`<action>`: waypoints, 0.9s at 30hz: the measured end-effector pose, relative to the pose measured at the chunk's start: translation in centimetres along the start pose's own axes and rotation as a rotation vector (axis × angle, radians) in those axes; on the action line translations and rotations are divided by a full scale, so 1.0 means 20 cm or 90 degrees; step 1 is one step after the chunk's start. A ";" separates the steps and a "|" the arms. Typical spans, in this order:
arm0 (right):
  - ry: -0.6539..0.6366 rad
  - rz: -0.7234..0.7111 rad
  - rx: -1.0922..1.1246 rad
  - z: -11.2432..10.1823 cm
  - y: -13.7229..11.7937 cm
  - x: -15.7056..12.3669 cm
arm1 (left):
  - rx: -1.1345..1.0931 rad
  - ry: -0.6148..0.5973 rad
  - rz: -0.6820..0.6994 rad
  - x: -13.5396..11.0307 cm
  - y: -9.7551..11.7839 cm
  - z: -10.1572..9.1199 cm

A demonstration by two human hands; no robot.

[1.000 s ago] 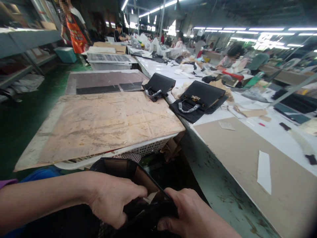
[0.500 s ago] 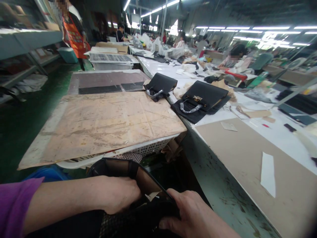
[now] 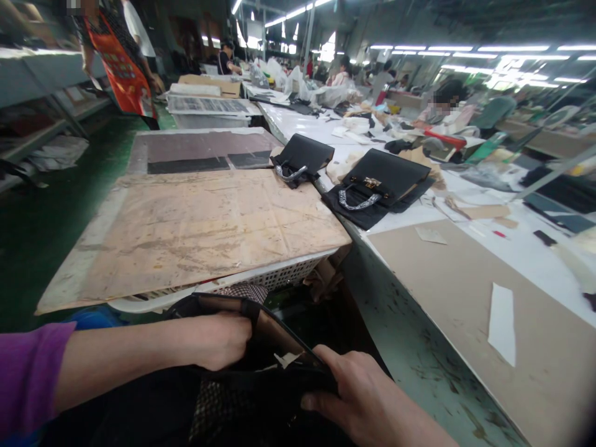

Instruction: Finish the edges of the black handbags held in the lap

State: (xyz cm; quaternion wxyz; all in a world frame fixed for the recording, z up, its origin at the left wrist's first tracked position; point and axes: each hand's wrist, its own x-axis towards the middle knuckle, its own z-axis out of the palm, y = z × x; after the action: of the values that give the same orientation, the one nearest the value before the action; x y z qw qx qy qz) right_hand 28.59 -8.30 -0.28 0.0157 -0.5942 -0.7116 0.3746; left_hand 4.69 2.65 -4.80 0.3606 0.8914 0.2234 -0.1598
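Observation:
A black handbag [image 3: 279, 388], its mouth open and its inside partly lined in brown, lies close in front of me at the bottom of the head view. My right hand [image 3: 349, 388] clasps its right edge, thumb on the near side and fingers over the far rim. My left hand [image 3: 223, 341] reaches into the mouth at the left with curled fingers; the fingertips are hidden, so what they hold cannot be made out. A torn pale scrap [image 3: 287, 359] shows inside between the hands. Checked cloth [image 3: 209, 403] hangs under the near rim.
A worn tan board [image 3: 209, 230] lies over a white plastic basket [image 3: 288, 276] ahead. Two black handbags with wrapped handles, one smaller [image 3: 305, 155] and one larger [image 3: 388, 177], rest by the white worktable [image 3: 307, 127]. A person in an orange apron [image 3: 123, 74] stands at far left.
My left hand has shifted slightly left and up inside the handbag, showing more of the interior. My right hand keeps its grip. The person in the orange apron has moved left and looks closer.

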 end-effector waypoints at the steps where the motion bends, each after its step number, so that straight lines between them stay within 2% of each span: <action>1: 0.002 -0.004 -0.002 0.00 0.01 0.00 | 0.018 -0.028 0.014 -0.01 0.01 -0.02; 3: 0.008 -0.016 -0.001 0.01 0.02 0.00 | 0.042 -0.084 0.007 -0.04 0.04 -0.09; 4: 0.012 -0.020 0.004 0.01 0.03 0.00 | 0.045 -0.088 -0.017 -0.06 0.07 -0.12; 7: 0.020 -0.019 0.026 0.01 0.05 0.00 | 0.023 -0.023 -0.135 -0.10 0.15 -0.21; 10: 0.034 -0.021 0.066 0.01 0.07 0.01 | -0.025 0.028 -0.147 -0.14 0.22 -0.26; 14: 0.104 -0.071 0.172 0.01 0.08 0.02 | -0.040 0.064 -0.136 -0.19 0.26 -0.22; 20: 0.166 -0.096 0.308 0.05 0.12 0.04 | 0.092 0.161 -0.088 -0.17 0.21 -0.10; 27: 0.173 -0.102 0.453 0.11 0.14 0.02 | 0.059 0.236 -0.079 -0.12 0.14 -0.16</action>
State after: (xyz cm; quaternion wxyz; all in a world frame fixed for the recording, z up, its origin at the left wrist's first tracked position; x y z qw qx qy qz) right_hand 29.76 -9.05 -3.53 0.3442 -0.5385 -0.5726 0.5134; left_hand 4.37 2.50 0.07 0.2612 0.9057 0.3329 -0.0253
